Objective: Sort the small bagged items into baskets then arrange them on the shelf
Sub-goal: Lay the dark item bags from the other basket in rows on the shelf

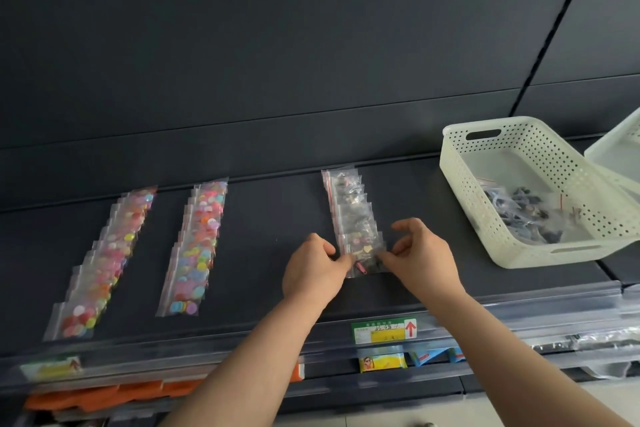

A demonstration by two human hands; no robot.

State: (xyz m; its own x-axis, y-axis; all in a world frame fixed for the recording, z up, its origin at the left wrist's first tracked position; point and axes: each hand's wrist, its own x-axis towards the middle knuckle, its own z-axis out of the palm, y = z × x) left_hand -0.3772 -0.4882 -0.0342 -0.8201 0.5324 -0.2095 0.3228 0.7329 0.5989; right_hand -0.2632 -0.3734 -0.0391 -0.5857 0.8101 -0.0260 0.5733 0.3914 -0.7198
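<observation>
Both hands pinch one small clear zip bag of tiny mixed trinkets [366, 258]. The left hand [313, 270] grips its left edge between thumb and curled fingers. The right hand [422, 253] nips its right edge with thumb and forefinger, the other fingers arched above. The bag lies flat on the dark grey shelf board [277, 215], at the near end of a row of similar clear bags with red zip strips [349, 204]. These overlap like tiles and run back toward the rear panel.

To the left, well apart, lie two more overlapping rows: a middle row of clear bags filled with bright round buttons [197, 246], and beyond it a longer, slanting row of bags with pastel and red buttons [100, 263].

To the right of the hands stands a cream perforated plastic basket [550, 170] on the same board, holding a loose heap of bagged dark items [519, 204] in its near right corner. A second cream basket [616, 149] leans tilted against its far right rim, cut off by the frame.

On the shelf's front rail, below the hands, sits a green and yellow price label with a red arrow [382, 329]. Lower down, orange packets [93, 395] and a small yellow packet [381, 360] show on the shelf beneath.
</observation>
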